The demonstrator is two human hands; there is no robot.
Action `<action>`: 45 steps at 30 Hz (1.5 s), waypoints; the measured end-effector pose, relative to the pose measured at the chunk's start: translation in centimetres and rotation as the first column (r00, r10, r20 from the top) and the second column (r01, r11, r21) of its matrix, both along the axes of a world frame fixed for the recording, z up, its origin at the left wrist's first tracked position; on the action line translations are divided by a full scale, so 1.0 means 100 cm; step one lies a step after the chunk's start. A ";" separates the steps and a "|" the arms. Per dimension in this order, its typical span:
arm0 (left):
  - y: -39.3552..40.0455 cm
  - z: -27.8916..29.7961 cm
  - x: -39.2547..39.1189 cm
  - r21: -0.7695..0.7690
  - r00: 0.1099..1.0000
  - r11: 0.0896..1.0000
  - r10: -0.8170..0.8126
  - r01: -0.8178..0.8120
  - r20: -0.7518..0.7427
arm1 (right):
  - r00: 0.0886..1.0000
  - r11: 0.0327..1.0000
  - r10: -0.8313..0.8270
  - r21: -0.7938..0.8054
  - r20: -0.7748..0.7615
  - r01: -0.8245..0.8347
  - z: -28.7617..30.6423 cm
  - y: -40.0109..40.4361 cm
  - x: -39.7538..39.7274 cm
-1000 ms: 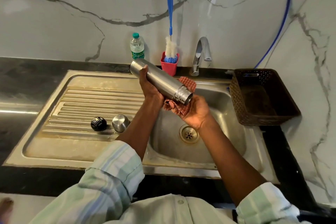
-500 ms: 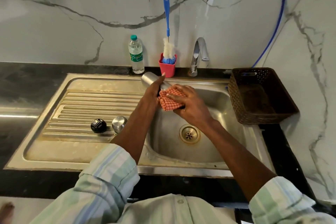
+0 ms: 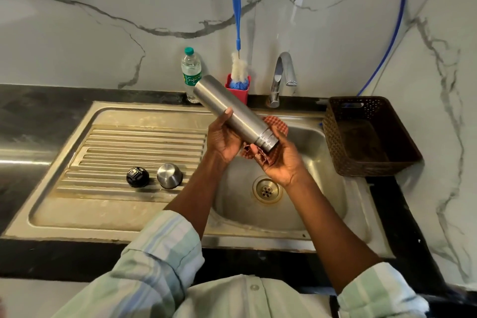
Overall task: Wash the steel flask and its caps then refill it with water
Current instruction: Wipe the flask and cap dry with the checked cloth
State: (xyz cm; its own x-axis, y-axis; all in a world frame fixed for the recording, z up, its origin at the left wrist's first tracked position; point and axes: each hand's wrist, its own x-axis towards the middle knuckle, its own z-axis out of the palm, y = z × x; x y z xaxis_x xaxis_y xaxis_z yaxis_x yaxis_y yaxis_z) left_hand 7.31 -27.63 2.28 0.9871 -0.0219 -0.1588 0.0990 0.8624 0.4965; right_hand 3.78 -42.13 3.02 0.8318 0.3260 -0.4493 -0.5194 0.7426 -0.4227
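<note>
The steel flask [image 3: 227,108] lies tilted over the sink bowl [image 3: 322,188], base up-left, threaded open neck down-right. My left hand [image 3: 223,141] grips its middle from below. My right hand [image 3: 280,160] holds an orange checked cloth [image 3: 277,124] under the flask's neck, fingers cupped around cloth and neck. On the ribbed drainboard [image 3: 124,142] to the left sit the black inner cap [image 3: 137,176] and the steel outer cap [image 3: 169,175], side by side.
A tap [image 3: 282,77] stands behind the bowl, not running. A red holder [image 3: 237,93] with a blue-handled bottle brush [image 3: 237,33] and a plastic water bottle [image 3: 191,72] stand at the back. A brown basket [image 3: 371,137] sits on the right counter.
Half a second ago my right hand wrapped the cloth over the flask's body. Now the flask is raised and the cloth has slid down to the neck end.
</note>
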 end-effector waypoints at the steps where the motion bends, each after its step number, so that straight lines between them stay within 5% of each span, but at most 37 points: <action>1: 0.005 0.000 0.003 0.008 1.000 1.000 -0.028 0.028 -0.001 | 0.999 0.999 -0.015 -0.034 0.045 0.017 0.003 -0.001 0.001; 4: 0.016 0.007 0.016 0.085 0.981 0.996 0.006 0.011 -0.194 | 0.966 0.900 -0.036 -0.411 0.257 0.144 0.015 -0.005 0.010; 6: 0.012 0.020 0.024 0.169 0.940 0.982 -0.023 0.086 -0.341 | 0.877 0.634 0.130 -0.719 0.463 0.286 0.023 -0.003 0.012; 8: 0.007 0.030 0.028 0.200 0.897 0.974 -0.008 0.108 -0.443 | 0.782 0.445 0.312 -0.810 0.540 0.382 0.024 0.006 0.007; 9: 0.005 0.031 0.028 0.203 0.883 0.976 0.024 0.081 -0.469 | 0.768 0.438 0.326 -0.808 0.551 0.393 0.020 0.010 0.004; 10: 0.003 0.030 0.027 0.214 0.881 0.976 0.060 0.047 -0.469 | 0.792 0.469 0.286 -0.799 0.540 0.376 0.015 0.013 0.001; 12: -0.001 0.024 0.024 0.253 0.905 0.966 0.145 -0.043 -0.399 | 0.932 0.699 0.098 -0.691 0.348 0.184 0.006 0.014 0.000; 14: -0.006 0.015 0.019 0.280 0.944 0.954 0.188 -0.110 -0.271 | 0.999 0.958 0.011 -0.288 0.041 0.001 -0.002 0.011 0.001; 15: -0.008 0.011 0.017 0.279 0.959 0.952 0.190 -0.128 -0.208 | 0.997 0.994 -0.002 -0.112 -0.073 -0.006 -0.004 0.008 0.004; 19: -0.010 0.005 0.013 0.249 0.981 0.952 0.192 -0.180 -0.023 | 0.967 0.998 -0.061 -0.035 -0.247 0.054 -0.002 0.008 0.014; 28: -0.011 -0.005 0.006 0.574 0.984 0.803 0.176 -0.163 0.034 | 0.944 0.930 -0.090 -0.365 -0.318 -0.034 -0.007 0.019 0.008; 31: -0.002 -0.014 0.010 0.781 0.985 0.603 0.148 -0.164 0.092 | 0.947 0.797 -0.184 -0.603 -0.262 -0.012 -0.017 0.021 0.000; 34: 0.008 -0.023 0.007 0.947 0.991 0.291 0.022 -0.134 0.134 | 0.963 0.496 -0.236 -0.835 0.133 0.237 -0.018 0.009 0.006; 37: 0.008 -0.028 0.002 0.986 0.987 0.099 -0.080 -0.130 0.139 | 0.913 0.411 -0.050 -0.825 0.404 0.387 0.009 0.003 0.021; 41: 0.001 -0.033 0.003 0.991 0.974 -0.022 -0.190 -0.131 0.124 | 0.804 0.277 0.315 -0.859 0.504 0.430 0.027 0.007 0.048; 45: -0.003 -0.033 -0.002 0.992 0.985 0.018 -0.120 -0.124 0.126 | 0.646 -0.036 0.657 -0.840 0.389 0.542 0.006 0.011 0.044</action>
